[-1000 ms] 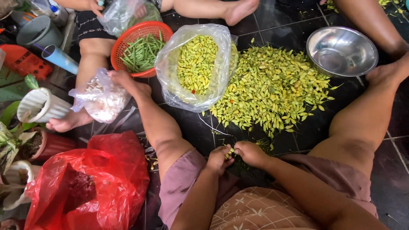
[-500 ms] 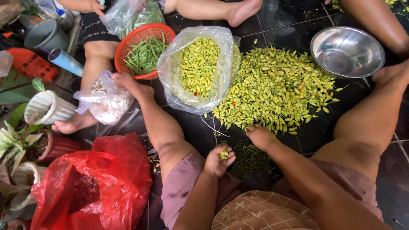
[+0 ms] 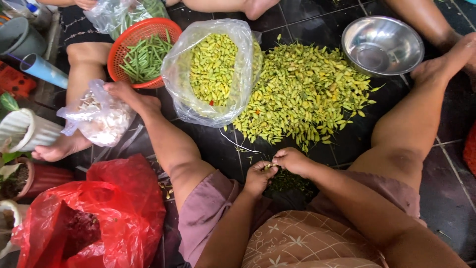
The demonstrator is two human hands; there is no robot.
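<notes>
My left hand point(image 3: 259, 177) and my right hand point(image 3: 291, 160) meet between my knees, and both pinch one small yellow-green chili pepper point(image 3: 268, 166). A dark heap of plucked green stems point(image 3: 292, 182) lies on the floor just under them. A broad pile of the same chili peppers point(image 3: 307, 92) is spread on the dark tiles beyond my hands. An open clear plastic bag point(image 3: 213, 69) holding more of the peppers stands to the pile's left.
A steel bowl point(image 3: 382, 44) sits at the far right near my right foot. A red basket of green beans point(image 3: 144, 54), a clear bag of pale pieces point(image 3: 99, 116) and a red plastic bag point(image 3: 94, 218) lie left. Another person's foot point(image 3: 59, 146) rests there, by plant pots point(image 3: 25, 131).
My right hand reached out to the near edge of the pepper pile, then drew back to meet my left hand. The view has tilted slightly.
</notes>
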